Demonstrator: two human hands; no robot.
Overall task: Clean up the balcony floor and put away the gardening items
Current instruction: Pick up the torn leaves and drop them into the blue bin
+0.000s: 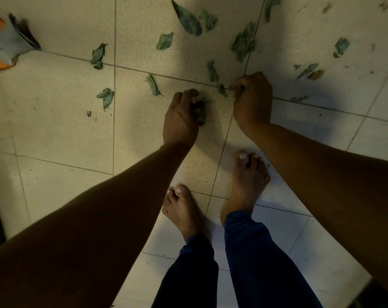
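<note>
Clutching a wad of crumpled dry green leaves (199,111) in left hand (180,117); right hand (253,100) fingers (238,85) seemingly pinching a small leaf scrap (222,90) on the beige tiled floor (55,121)

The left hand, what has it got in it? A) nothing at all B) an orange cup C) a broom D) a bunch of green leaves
D: the left hand has its fingers curled round a bunch of crumpled green leaves, just above the tiled floor where more loose leaves lie scattered.
</note>
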